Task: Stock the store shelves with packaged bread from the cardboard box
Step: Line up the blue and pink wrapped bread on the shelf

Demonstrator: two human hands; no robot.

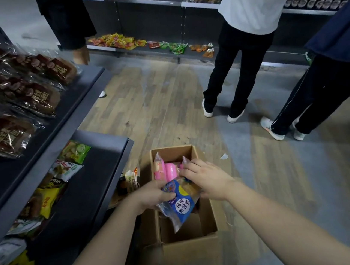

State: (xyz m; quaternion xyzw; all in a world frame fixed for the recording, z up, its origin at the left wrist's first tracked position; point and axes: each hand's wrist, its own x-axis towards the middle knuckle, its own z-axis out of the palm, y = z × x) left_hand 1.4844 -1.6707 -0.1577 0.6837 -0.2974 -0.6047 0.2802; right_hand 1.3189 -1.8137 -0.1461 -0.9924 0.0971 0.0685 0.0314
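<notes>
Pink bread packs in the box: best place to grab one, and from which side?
Pinch the top end, coming straight down. The pink bread packs appear to stand on end at the far end of the cardboard box, tops near the rim, walls closing off their sides. The blue packet in the left hand crosses the near side, so probably clear it first.

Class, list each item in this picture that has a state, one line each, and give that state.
cardboard box, open, flaps out.
blue bread packet, held over the box.
pink packets, standing inside the box.
left hand, grips the blue bread packet.
right hand, grips the same packet.
dark bread packs, lying on the upper shelf.
</notes>
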